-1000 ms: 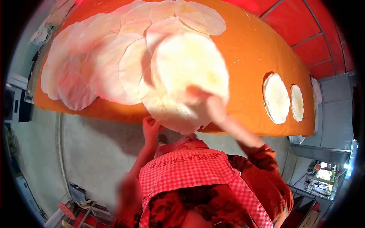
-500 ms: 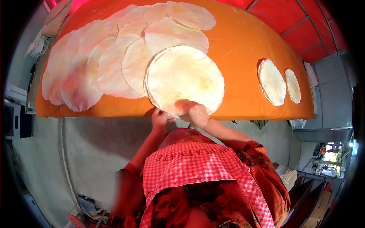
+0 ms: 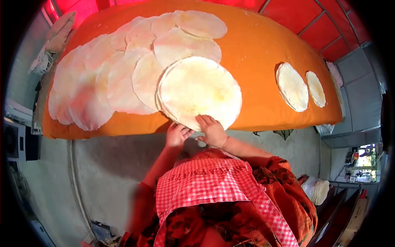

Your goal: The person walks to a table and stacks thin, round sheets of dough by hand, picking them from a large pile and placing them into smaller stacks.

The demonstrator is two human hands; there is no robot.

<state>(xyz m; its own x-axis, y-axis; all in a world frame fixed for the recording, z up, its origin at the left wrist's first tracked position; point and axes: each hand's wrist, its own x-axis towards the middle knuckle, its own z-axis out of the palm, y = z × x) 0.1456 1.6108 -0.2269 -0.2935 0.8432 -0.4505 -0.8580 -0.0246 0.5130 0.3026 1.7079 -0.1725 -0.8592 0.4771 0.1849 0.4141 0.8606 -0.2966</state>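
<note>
A stack of round, thin flatbreads [image 3: 199,90] lies at the front edge of the orange table, pale with faint yellow-brown patches. My right hand [image 3: 212,131] rests its outstretched fingers on top of the stack's near rim, thumb apart below the edge. Beside it, my left hand [image 3: 177,134] has its fingers bent together at the stack's lower left edge, seemingly pinching the rim; its fingertips are partly hidden. Left of the stack, several thin single flatbread sheets [image 3: 123,82] overlap one another across the cloth.
An orange cloth [image 3: 255,82] covers the wide table. Two smaller-looking stacks, a nearer one [image 3: 292,87] and a farther one [image 3: 315,89], sit at the right end. Another pile of flatbreads [image 3: 316,190] is low at the right, behind my arm. A dark-fronted appliance [image 3: 15,140] stands at far left.
My right hand's fingers have gone from gripping at the near rim to lying stretched on top of it. My left hand has shifted slightly right. The view has tilted a little.
</note>
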